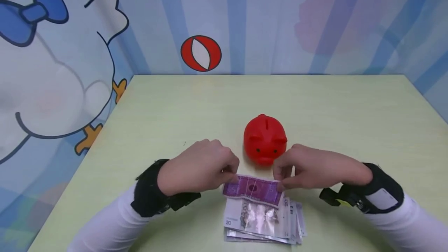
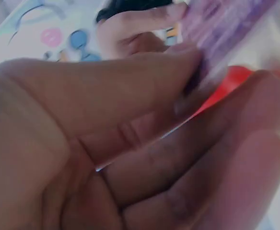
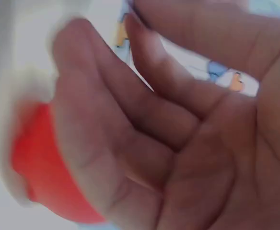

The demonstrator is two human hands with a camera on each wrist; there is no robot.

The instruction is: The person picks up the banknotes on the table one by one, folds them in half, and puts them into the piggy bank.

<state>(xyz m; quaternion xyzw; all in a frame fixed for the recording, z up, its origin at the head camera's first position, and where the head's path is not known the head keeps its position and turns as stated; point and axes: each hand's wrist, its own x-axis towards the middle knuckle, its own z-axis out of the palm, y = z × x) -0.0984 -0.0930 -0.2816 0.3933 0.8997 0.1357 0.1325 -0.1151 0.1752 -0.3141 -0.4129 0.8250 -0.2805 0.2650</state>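
Note:
A purple folded banknote (image 1: 252, 188) is stretched between my two hands, just above a stack of pale banknotes (image 1: 257, 221), the top one marked 20. My left hand (image 1: 197, 166) pinches its left end between thumb and finger; the left wrist view shows the purple note (image 2: 226, 31) at the fingertips, blurred. At the opposite end, my right hand (image 1: 318, 166) pinches the note's right edge, while its other fingers curl near the piggy bank. The red piggy bank (image 1: 265, 139) stands upright behind the note, slot on top, snout toward me. Part of it (image 3: 49, 167) shows in the right wrist view.
The pale yellow table (image 1: 185, 108) reaches back to a wall (image 1: 266, 18) with blue stripes and a printed red-and-white ball. A large white cartoon figure (image 1: 52, 88) covers the left wall. Black bands with cameras wrap both wrists.

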